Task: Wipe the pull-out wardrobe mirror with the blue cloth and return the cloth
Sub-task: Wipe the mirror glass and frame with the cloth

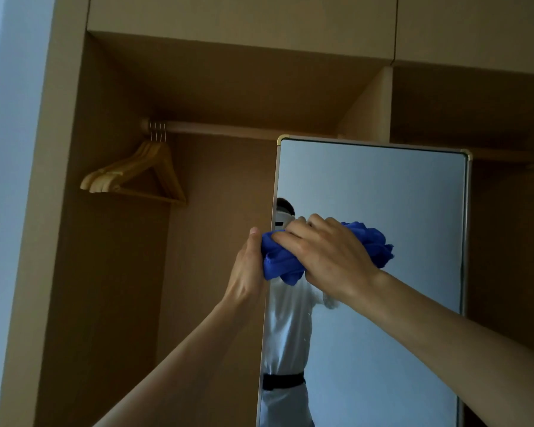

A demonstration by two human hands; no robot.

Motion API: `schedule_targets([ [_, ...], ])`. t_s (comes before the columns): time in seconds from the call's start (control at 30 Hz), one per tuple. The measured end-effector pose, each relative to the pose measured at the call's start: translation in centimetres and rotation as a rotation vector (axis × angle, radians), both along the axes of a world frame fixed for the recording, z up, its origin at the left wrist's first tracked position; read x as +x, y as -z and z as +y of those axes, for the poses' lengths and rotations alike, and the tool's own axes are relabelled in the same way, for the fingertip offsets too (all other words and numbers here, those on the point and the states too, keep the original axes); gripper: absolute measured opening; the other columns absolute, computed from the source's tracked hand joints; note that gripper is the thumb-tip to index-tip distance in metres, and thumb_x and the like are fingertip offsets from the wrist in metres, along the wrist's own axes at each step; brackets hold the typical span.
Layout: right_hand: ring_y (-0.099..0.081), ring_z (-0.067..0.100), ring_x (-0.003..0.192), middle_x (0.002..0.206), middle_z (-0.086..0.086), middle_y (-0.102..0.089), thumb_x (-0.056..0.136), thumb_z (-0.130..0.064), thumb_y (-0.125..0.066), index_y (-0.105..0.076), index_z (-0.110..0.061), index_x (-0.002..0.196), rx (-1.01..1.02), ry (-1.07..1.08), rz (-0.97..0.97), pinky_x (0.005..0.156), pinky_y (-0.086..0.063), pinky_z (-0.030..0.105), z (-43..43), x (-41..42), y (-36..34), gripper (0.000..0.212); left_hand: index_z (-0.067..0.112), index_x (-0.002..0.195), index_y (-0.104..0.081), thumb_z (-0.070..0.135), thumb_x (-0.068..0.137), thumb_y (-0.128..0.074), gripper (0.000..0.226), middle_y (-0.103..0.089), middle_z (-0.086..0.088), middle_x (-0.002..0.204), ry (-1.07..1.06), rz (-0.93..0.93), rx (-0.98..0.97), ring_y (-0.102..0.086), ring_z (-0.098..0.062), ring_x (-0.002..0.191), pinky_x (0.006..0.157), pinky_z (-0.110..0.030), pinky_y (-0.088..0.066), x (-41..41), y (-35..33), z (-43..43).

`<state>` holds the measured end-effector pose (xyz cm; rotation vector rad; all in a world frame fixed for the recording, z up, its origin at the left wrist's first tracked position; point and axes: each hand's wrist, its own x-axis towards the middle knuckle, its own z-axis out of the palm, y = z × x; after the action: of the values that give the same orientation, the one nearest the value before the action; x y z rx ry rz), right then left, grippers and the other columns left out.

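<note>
An open wooden wardrobe (222,87) fills the view. A wooden rail (228,128) crosses its left compartment below the top panel. Several wooden hangers (142,174) hang bunched together at the rail's left end. A pale wall (0,149) stands left of the wardrobe.

Dim wooden wardrobe (111,272), hangers (136,174), possibly four

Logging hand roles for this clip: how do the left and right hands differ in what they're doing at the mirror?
The left hand grips the mirror at its left edge, thumb up; the right hand lies on the glass over the bunched blue cloth. The left hand shows its side, the right hand its back. Both are raised to the same height and touch the cloth.
</note>
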<state>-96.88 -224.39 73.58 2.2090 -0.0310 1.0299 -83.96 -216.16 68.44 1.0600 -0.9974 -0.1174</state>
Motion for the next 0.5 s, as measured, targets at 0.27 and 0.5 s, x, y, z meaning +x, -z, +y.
schedule_targets([
  [0.27, -0.057, 0.025, 0.102, 0.117, 0.000, -0.062, 0.092, -0.021, -0.061, -0.053, -0.026, 0.129, 0.012, -0.025, -0.147, 0.089, -0.046, 0.043, -0.9, -1.4, -6.1, 0.037, 0.038, 0.102, -0.071, 0.059, 0.106, -0.015, 0.060, -0.076, 0.001, 0.104, -0.104, -0.023, 0.070, -0.070, -0.013, 0.100, 0.093, -0.035, -0.053, -0.9, -0.6, 0.3],
  [0.5, -0.058, 0.027, 0.090, 0.103, 0.002, -0.065, 0.088, -0.019, -0.061, -0.058, -0.023, 0.116, 0.001, -0.018, -0.201, 0.079, -0.048, 0.044, -2.3, -1.9, -6.2, 0.028, 0.028, 0.125, -0.058, 0.058, 0.102, -0.034, 0.045, -0.064, 0.006, 0.110, -0.215, -0.062, 0.092, -0.061, -0.012, 0.098, 0.087, -0.035, -0.049, -0.5, 0.4, 0.0],
])
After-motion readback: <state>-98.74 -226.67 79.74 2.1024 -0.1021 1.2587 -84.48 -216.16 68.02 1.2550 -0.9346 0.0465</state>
